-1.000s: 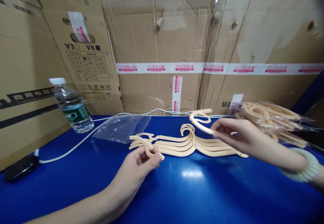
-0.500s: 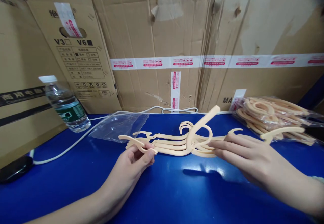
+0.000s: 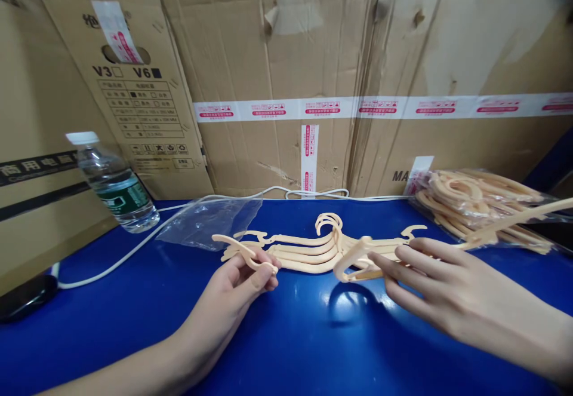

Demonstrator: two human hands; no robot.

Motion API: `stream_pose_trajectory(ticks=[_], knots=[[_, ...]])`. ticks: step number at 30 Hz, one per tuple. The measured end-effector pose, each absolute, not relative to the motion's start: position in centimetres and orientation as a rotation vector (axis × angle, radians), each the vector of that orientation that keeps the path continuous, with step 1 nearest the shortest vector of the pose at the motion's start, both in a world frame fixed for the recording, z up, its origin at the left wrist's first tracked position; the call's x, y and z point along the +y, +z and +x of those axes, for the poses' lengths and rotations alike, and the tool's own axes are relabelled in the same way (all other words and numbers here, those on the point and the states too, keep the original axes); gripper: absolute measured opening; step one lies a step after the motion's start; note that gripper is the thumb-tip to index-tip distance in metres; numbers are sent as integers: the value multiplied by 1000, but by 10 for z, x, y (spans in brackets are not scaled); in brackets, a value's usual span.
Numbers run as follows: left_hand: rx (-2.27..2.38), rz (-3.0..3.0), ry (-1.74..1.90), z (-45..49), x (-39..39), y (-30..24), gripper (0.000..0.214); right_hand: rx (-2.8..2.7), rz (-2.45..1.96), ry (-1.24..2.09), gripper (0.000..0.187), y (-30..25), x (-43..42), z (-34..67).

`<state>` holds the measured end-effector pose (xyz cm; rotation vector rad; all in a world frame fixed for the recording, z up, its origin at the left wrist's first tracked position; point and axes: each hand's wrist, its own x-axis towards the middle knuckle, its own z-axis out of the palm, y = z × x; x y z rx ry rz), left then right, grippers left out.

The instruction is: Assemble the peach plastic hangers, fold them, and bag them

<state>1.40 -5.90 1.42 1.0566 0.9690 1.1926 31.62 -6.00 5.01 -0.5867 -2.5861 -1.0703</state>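
My left hand (image 3: 239, 297) pinches a small curved cream plastic hanger arm (image 3: 229, 244) between thumb and fingers; part of it is hidden by the fingertips. My right hand (image 3: 452, 291) grips a cream plastic hanger (image 3: 348, 260), its hook tipped towards me and one arm stretching out to the right past my knuckles. The middle of that hanger is covered by my fingers. Just behind both hands, several matching hangers (image 3: 308, 251) lie side by side on the blue table (image 3: 304, 336), their hooks pointing away from me.
Packed hangers in a clear bag (image 3: 474, 196) lie at the back right. An empty clear plastic bag (image 3: 201, 223) rests behind my left hand. A water bottle (image 3: 119, 190), a white cable (image 3: 116, 267) and a black device (image 3: 29, 297) are leftward. Cardboard boxes (image 3: 268, 55) wall the back.
The hanger in my right hand has turned: its hook has swung down towards me from upright, and its arm now reaches further right. My left hand has stayed nearly still.
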Motion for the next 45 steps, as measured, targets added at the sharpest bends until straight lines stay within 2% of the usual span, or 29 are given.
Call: stream_pose_trajectory(ticks=[4,10,16,23,30,39,45], knots=[[1007,1012,1204,14,-59,12,33,-2577,-621,-989,35,50,-59,318],[1003,961,1344,12,-59,20,26,-2410,-928,-367,22,38,-52,329],[1001,938,1488,9,-56,30,29,-2234,-987,-171,26,29,-50,327],[866,934,1316,10,-59,23,17,-2273,-943,-96,29,30,-53,320],[786,885,1227,11,-62,27,19,-2198,-922,-151,27,21,-53,319],[767,796,1205,7,-60,25,12,-2197,-884,-164,27,21,-55,321],[790,803,1180,7,-61,26,17,-2194,-871,-179,27,21,-56,319]])
